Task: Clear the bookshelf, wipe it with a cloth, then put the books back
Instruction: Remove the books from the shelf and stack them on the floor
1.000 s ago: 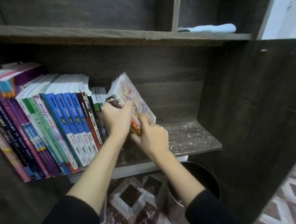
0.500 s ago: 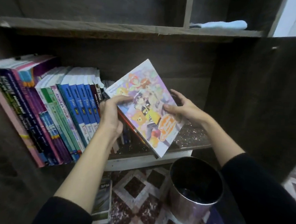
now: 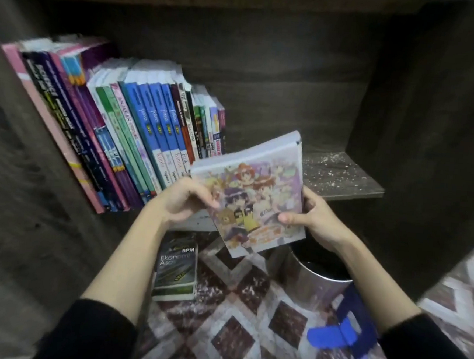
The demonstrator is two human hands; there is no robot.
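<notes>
Glossy paperback [image 3: 254, 180] lower now, its edges gripped by left hand [image 3: 185, 202] and right hand [image 3: 315, 220].

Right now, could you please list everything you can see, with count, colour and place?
shelf: one, dark wood, speckled bare right end
shelved books: many, blue, green, purple, pink, leaning at left
cartoon-cover book: one, pastel, held before the shelf
floor: one, maroon-white pattern, below
Ekonomi book: one, dark green, on floor
metal bin: one, silver, on floor centre-right
blue object: one, blue, floor beside bin; unidentifiable
left hand: one, grips book's left edge
right hand: one, grips its right edge
</notes>
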